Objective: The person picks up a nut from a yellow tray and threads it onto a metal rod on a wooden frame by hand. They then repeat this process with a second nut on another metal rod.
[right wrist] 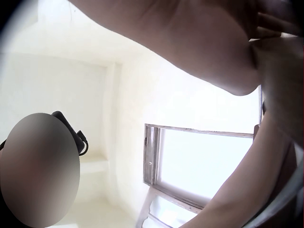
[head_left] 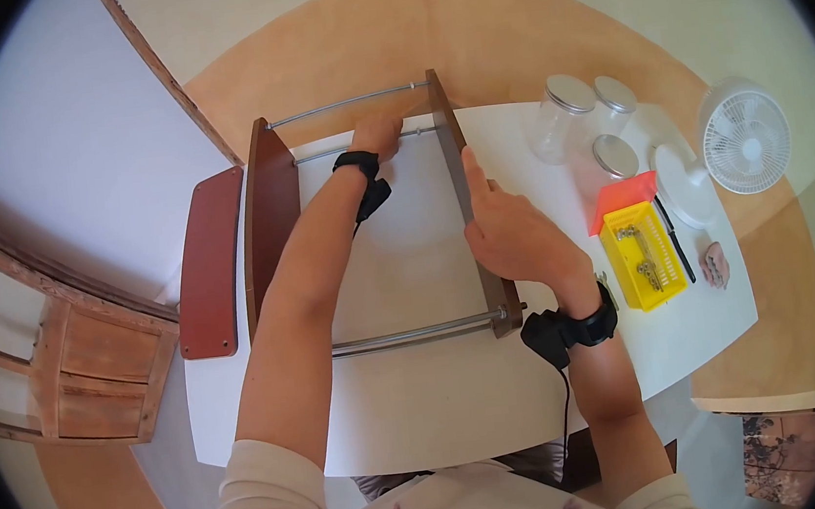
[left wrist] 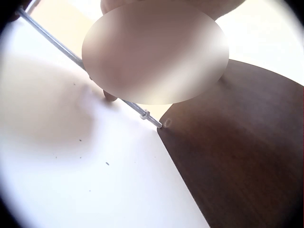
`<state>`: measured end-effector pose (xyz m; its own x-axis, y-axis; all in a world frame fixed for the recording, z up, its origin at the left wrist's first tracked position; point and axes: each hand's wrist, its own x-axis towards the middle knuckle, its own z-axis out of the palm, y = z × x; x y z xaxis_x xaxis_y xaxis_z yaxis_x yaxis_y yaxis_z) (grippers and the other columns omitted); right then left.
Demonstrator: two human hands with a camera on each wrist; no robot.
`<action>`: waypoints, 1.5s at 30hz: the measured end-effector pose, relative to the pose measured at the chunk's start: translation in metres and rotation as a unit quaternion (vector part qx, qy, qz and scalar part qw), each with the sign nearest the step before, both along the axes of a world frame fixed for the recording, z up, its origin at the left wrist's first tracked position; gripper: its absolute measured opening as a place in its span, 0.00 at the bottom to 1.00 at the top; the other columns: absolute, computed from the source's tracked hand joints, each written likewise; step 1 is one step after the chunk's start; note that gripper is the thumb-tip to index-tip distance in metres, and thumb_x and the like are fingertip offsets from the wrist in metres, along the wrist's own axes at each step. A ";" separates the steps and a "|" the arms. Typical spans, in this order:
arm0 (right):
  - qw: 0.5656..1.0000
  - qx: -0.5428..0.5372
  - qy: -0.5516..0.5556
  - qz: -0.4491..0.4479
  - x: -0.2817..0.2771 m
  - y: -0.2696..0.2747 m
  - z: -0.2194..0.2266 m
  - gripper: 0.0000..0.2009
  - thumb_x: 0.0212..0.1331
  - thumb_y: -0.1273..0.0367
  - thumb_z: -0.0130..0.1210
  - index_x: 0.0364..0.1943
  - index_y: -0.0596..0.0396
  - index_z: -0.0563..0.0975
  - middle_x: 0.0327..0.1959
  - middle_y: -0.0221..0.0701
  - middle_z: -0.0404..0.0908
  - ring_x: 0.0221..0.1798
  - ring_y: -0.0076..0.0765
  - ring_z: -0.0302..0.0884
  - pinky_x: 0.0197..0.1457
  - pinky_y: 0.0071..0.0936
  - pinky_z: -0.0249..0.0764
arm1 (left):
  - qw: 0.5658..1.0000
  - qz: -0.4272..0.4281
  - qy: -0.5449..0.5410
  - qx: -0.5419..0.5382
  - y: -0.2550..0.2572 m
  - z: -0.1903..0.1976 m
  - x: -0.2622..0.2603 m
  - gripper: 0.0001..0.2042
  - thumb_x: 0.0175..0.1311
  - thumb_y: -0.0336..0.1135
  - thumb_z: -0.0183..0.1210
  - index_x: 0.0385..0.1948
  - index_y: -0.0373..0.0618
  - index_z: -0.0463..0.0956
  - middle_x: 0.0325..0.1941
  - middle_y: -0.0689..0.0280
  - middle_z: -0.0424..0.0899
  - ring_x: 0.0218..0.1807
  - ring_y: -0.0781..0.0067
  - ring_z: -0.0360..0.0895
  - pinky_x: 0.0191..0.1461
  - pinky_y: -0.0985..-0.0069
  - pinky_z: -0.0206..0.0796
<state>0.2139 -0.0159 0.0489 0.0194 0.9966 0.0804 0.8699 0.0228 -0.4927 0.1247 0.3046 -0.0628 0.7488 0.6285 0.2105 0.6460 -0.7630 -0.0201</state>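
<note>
Two brown wooden side panels stand on the table, the left panel point(head_left: 271, 209) and the right panel point(head_left: 451, 142), joined by metal rods. My left hand point(head_left: 379, 137) reaches between them and holds the far lower rod point(left wrist: 52, 40) near the right panel. A fingertip shows below that rod in the left wrist view, while a blur covers most of the hand. A small nut point(left wrist: 145, 114) sits on the rod close to the panel. My right hand point(head_left: 518, 229) grips the right panel's upper edge, index finger stretched along it; its lower fingers are hidden in the head view.
A reddish-brown board point(head_left: 212, 263) lies left of the frame. On the right are a yellow basket point(head_left: 642, 296) with metal hardware, a red piece point(head_left: 618, 200), lidded clear jars point(head_left: 557, 127), a black pen-like stick point(head_left: 677, 248) and a white fan point(head_left: 745, 143). Near rods point(head_left: 415, 332) cross the front.
</note>
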 end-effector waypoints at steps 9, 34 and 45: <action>0.999 0.007 0.030 0.021 0.001 -0.002 0.004 0.38 0.58 0.74 0.47 0.72 0.79 0.46 0.48 0.68 0.76 0.41 0.69 0.80 0.49 0.50 0.77 | 1.000 0.012 0.015 -0.002 0.001 0.005 0.003 0.08 0.59 0.26 0.58 0.36 0.43 0.85 0.41 0.53 0.88 0.47 0.48 0.85 0.48 0.57 0.78; 0.998 -0.041 0.052 0.024 0.014 -0.003 0.014 0.38 0.59 0.72 0.45 0.73 0.76 0.46 0.49 0.66 0.77 0.47 0.69 0.79 0.55 0.49 0.73 | 0.989 -0.036 -0.063 -0.132 0.003 0.006 0.023 0.09 0.55 0.34 0.64 0.36 0.45 0.86 0.37 0.54 0.88 0.44 0.53 0.85 0.49 0.63 0.75; 0.998 -0.025 0.055 0.032 0.016 -0.001 0.010 0.38 0.59 0.73 0.46 0.73 0.77 0.46 0.47 0.67 0.77 0.46 0.71 0.79 0.54 0.50 0.73 | 0.969 -0.138 -0.056 -0.198 -0.001 0.024 0.010 0.12 0.50 0.38 0.72 0.34 0.44 0.87 0.31 0.61 0.88 0.36 0.61 0.85 0.44 0.65 0.76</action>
